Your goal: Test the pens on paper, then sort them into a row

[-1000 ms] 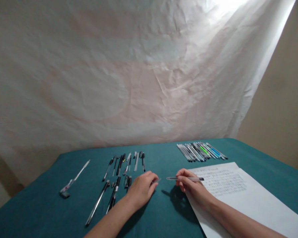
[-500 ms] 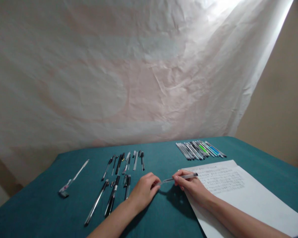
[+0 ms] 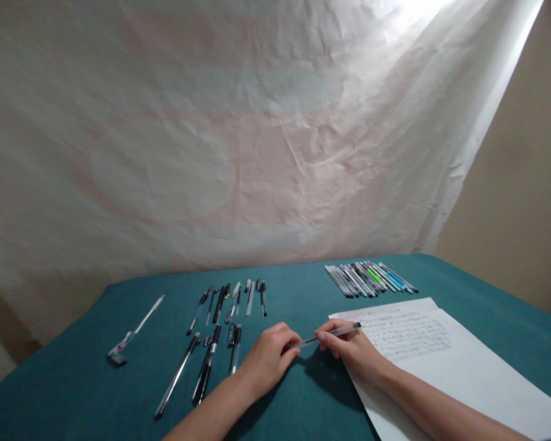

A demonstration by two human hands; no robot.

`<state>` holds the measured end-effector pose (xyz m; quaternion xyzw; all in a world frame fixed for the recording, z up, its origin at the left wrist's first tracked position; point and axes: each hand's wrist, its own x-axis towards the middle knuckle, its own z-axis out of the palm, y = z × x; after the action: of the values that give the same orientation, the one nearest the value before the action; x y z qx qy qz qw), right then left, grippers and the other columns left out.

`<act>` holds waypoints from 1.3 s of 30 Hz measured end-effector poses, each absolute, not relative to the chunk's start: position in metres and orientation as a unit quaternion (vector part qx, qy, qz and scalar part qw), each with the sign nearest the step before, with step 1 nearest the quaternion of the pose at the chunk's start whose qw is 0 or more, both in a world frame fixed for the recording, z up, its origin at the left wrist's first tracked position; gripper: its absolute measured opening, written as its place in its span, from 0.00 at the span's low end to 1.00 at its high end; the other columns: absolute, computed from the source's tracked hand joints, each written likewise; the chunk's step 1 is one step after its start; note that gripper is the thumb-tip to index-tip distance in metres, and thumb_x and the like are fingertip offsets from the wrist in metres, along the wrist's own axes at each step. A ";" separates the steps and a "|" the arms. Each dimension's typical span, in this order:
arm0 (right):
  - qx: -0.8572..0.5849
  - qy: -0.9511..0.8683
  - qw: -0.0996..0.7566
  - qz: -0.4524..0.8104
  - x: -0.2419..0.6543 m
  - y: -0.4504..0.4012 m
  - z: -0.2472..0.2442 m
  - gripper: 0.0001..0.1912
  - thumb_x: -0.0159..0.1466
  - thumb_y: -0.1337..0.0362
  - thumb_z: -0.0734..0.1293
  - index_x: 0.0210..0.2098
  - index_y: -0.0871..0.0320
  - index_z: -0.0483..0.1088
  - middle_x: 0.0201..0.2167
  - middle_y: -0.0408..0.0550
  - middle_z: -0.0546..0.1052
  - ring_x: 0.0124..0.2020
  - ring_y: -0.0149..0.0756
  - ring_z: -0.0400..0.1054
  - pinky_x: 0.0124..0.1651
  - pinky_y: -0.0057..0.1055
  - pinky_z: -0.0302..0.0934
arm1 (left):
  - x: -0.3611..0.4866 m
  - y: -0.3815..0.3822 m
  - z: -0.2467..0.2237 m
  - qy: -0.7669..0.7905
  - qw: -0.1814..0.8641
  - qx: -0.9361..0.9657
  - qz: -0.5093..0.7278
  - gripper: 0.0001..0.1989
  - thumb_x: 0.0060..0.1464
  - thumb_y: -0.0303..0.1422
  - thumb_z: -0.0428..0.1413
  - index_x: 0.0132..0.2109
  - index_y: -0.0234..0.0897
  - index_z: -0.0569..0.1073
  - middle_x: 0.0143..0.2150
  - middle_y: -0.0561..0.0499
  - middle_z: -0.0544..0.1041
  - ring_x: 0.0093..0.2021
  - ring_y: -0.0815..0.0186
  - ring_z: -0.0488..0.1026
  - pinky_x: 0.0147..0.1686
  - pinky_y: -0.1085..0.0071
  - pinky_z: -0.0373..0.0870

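A slim clear pen with a dark end is gripped by my right hand, between thumb and fingers over the paper's left edge. It slants down to the left. My left hand is closed in a pinch at the pen's left end, around what looks like a clear pen cap, mostly hidden by the fingers. The pen's end meets my left fingertips. Under my right forearm lies a white sheet of paper with rows of handwriting on its upper part.
Several pens with loose caps lie in two rows left of my hands, among them a silver pen and a black pen. A white pen lies farther left. Several pens and markers sit side by side at the back right of the green cloth.
The pen and my right hand have shifted slightly left, toward my left hand. The small space between pen end and left fingertips has closed.
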<state>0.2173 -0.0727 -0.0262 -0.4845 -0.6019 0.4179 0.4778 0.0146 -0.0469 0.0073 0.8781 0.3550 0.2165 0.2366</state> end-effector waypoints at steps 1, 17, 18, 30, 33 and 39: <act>-0.484 -0.602 0.475 0.421 0.218 -0.073 -0.026 0.16 0.54 0.53 0.64 0.28 0.61 0.72 0.20 0.44 0.71 0.19 0.28 0.59 0.23 0.25 0.52 | 0.015 -0.048 0.008 0.353 0.239 0.878 0.218 0.06 0.51 0.29 0.49 0.36 0.37 0.71 0.34 0.52 0.69 0.36 0.69 0.66 0.37 0.76 0.60; -0.446 -0.563 0.479 0.505 0.214 -0.074 -0.026 0.19 0.53 0.51 0.65 0.30 0.62 0.72 0.23 0.48 0.75 0.23 0.33 0.67 0.29 0.30 0.59 | 0.020 -0.058 0.013 0.332 0.274 0.871 0.238 0.08 0.54 0.29 0.46 0.34 0.36 0.70 0.33 0.50 0.68 0.35 0.69 0.65 0.37 0.75 0.60; -0.444 -0.559 0.480 0.509 0.214 -0.075 -0.026 0.19 0.52 0.51 0.65 0.30 0.62 0.72 0.23 0.47 0.74 0.23 0.33 0.67 0.29 0.30 0.59 | 0.020 -0.058 0.013 0.332 0.276 0.870 0.238 0.08 0.54 0.29 0.46 0.34 0.36 0.70 0.34 0.50 0.68 0.35 0.68 0.65 0.37 0.75 0.60; -0.444 -0.562 0.478 0.508 0.213 -0.075 -0.017 0.18 0.53 0.52 0.65 0.31 0.61 0.71 0.23 0.47 0.74 0.23 0.33 0.67 0.29 0.30 0.60 | 0.018 -0.056 0.013 0.334 0.268 0.870 0.243 0.07 0.54 0.29 0.46 0.35 0.37 0.69 0.33 0.51 0.68 0.35 0.69 0.65 0.37 0.75 0.59; -0.452 -0.554 0.499 0.489 0.223 -0.073 -0.004 0.18 0.54 0.51 0.64 0.32 0.61 0.71 0.21 0.45 0.73 0.22 0.30 0.65 0.27 0.28 0.58 | 0.015 -0.050 0.011 0.351 0.253 0.865 0.255 0.07 0.54 0.29 0.46 0.35 0.37 0.69 0.33 0.51 0.68 0.35 0.69 0.65 0.36 0.74 0.60; -0.498 -0.644 0.414 0.407 0.261 -0.062 0.013 0.17 0.55 0.53 0.63 0.33 0.60 0.72 0.24 0.46 0.74 0.23 0.32 0.65 0.27 0.28 0.58 | 0.005 -0.039 0.009 0.375 0.230 0.852 0.283 0.08 0.54 0.29 0.46 0.36 0.37 0.69 0.35 0.51 0.68 0.37 0.68 0.66 0.38 0.74 0.60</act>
<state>0.2612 -0.0620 0.0132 -0.4976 -0.6445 0.4066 0.4143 0.0053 -0.0389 0.0091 0.8522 0.3752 0.2826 0.2303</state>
